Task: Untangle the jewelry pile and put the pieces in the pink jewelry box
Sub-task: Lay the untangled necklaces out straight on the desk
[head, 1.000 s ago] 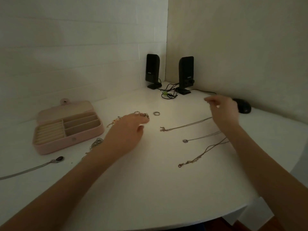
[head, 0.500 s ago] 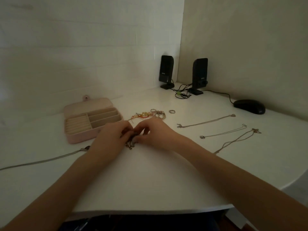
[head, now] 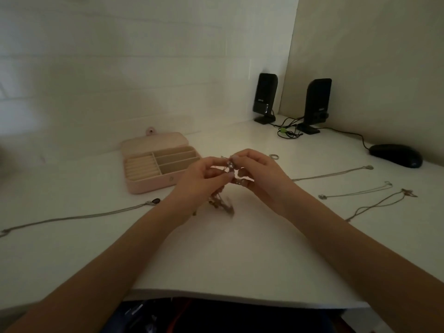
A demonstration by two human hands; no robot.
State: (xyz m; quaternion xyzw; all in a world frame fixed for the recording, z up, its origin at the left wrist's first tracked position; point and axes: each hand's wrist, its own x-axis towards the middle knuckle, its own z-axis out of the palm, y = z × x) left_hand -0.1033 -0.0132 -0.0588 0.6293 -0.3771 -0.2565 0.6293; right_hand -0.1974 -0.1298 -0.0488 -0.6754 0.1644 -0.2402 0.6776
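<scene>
My left hand [head: 201,179] and my right hand [head: 259,174] meet above the table's middle, both pinching a tangled clump of jewelry [head: 223,200] whose loose ends hang blurred down to the tabletop. The pink jewelry box [head: 153,183] lies open just left of my hands, its compartments showing no jewelry. One long chain with a dark pendant [head: 79,216] stretches along the table to the left. Three chains [head: 355,194] lie straightened out on the right. A single ring [head: 274,156] sits behind my right hand.
Two black speakers [head: 265,97] with tangled cables [head: 288,132] stand in the far corner. A black computer mouse [head: 396,155] rests at the right by the wall. The white table's front edge [head: 240,296] runs close to my body.
Both hands have lifted the tangled clump off the table and now hold it up higher. One second ago my hands were apart, the right one near the chains.
</scene>
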